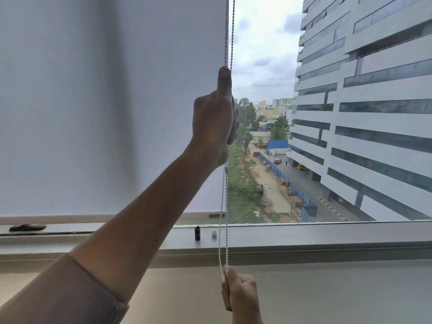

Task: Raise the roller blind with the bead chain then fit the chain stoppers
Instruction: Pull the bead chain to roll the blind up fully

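Beyond the glass stands a tall office block above a street, and the window sill runs below it. High up, the left hand is clenched around the bead chain, thumb pointing up, while the right hand grips the same loop low down, likely to keep it taut for pulling. White and beaded, the chain hangs just beside the pale roller blind, which is still nearly down. Two small pieces, one black and one silvery, probably the stoppers, wait on the sill.
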A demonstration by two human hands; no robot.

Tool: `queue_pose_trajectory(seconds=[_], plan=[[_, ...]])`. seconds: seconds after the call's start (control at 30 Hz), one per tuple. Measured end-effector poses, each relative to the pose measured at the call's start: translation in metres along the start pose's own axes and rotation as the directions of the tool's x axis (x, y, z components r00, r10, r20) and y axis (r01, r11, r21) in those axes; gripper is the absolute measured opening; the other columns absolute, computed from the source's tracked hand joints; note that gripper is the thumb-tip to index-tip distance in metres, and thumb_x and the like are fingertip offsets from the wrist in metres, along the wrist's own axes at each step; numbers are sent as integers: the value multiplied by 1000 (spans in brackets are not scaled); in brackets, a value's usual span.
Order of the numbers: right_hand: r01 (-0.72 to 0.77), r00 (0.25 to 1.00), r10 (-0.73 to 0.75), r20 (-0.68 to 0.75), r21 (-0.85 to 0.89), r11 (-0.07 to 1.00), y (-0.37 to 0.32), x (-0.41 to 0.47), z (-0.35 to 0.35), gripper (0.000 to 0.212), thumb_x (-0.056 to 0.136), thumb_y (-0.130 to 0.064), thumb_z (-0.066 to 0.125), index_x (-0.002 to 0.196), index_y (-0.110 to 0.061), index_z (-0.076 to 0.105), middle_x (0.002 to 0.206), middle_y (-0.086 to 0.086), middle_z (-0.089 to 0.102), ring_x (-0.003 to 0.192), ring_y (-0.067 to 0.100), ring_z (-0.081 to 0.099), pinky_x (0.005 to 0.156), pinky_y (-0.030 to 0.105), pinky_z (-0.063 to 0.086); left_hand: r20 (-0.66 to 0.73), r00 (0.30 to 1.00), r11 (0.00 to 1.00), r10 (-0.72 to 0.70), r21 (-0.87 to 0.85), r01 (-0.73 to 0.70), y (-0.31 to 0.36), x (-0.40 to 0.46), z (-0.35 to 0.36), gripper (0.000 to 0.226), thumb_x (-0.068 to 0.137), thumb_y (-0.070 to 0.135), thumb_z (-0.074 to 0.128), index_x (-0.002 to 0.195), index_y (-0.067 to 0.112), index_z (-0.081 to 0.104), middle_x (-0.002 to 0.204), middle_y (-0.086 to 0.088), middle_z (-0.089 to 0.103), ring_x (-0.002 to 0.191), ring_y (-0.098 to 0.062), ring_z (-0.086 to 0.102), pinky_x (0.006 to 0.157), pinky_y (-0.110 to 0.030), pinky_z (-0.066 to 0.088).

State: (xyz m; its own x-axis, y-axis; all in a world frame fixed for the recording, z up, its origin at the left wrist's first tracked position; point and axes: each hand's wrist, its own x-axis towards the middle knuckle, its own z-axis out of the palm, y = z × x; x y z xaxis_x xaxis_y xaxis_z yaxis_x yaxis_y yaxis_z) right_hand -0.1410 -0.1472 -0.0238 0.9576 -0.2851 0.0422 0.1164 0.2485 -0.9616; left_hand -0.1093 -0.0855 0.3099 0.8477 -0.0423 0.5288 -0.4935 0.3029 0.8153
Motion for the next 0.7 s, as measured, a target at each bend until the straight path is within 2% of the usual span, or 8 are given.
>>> queue_pose_trajectory(seconds=[0.07,0.13,0.2,0.27,0.37,0.5,0.63,0.7], plan=[[-7,999,9,33,-54,999,0,-1,-4,65,96,-24,65,38,-22,35,39,-1,29,35,11,23,41,19,16,2,999,999,46,17,-46,-5,-7,-2,76,110,56,47,40,27,41,41,8,32,31,-11,23,41,-21,20],[1,997,6,73,-90,996,-4,-1,-7,54,87,-36,60,39,-18,41,41,3,35,41,16,31,44,24,24,8,997,997,73,18,-73,-10,-15,-4,76,110,55,47,40,28,42,41,8,31,31,-10,23,42,-21,21],[47,993,-32,115,-133,990,-7,-1,-9,52,89,-42,55,46,-13,53,46,10,49,50,18,45,52,22,34,17,996,996,84,-2,-84,-14,-23,-5,74,110,54,48,41,28,40,41,10,30,31,-10,23,41,-20,21],[74,987,-52,153,-140,987,-13,0,-10,48,92,-44,52,57,-12,65,57,13,62,59,19,53,59,23,36,27,996,997,82,-11,-82,-19,-30,-6,73,110,54,48,43,27,40,40,10,29,30,-9,23,41,-19,22],[94,984,-69,166,-149,984,-26,3,-11,45,95,-43,51,69,-13,72,67,12,71,69,22,56,66,33,34,28,997,998,68,-15,-67,-29,-41,-9,71,111,53,49,46,27,37,40,10,28,31,-10,22,42,-20,21],[144,982,-132,137,-84,986,-55,11,-7,42,96,-41,53,77,-8,72,74,12,72,71,21,62,69,36,38,24,999,999,30,-26,-30,-46,-56,-14,67,110,53,49,50,27,36,42,9,29,32,-10,23,43,-22,20],[205,973,-201,113,-17,979,-95,21,-2,45,97,-37,52,85,2,71,77,16,71,71,22,64,74,42,41,25,999,999,26,25,-27,-62,-73,-16,72,110,55,46,44,27,42,41,10,31,31,-8,26,44,-20,24],[238,967,-237,97,5,971,-117,27,1,41,101,-32,50,83,-4,73,78,15,70,71,21,64,75,44,41,25,999,999,19,29,-20,-68,-80,-17,70,109,56,47,46,26,42,43,8,32,33,-8,27,44,-20,24]])
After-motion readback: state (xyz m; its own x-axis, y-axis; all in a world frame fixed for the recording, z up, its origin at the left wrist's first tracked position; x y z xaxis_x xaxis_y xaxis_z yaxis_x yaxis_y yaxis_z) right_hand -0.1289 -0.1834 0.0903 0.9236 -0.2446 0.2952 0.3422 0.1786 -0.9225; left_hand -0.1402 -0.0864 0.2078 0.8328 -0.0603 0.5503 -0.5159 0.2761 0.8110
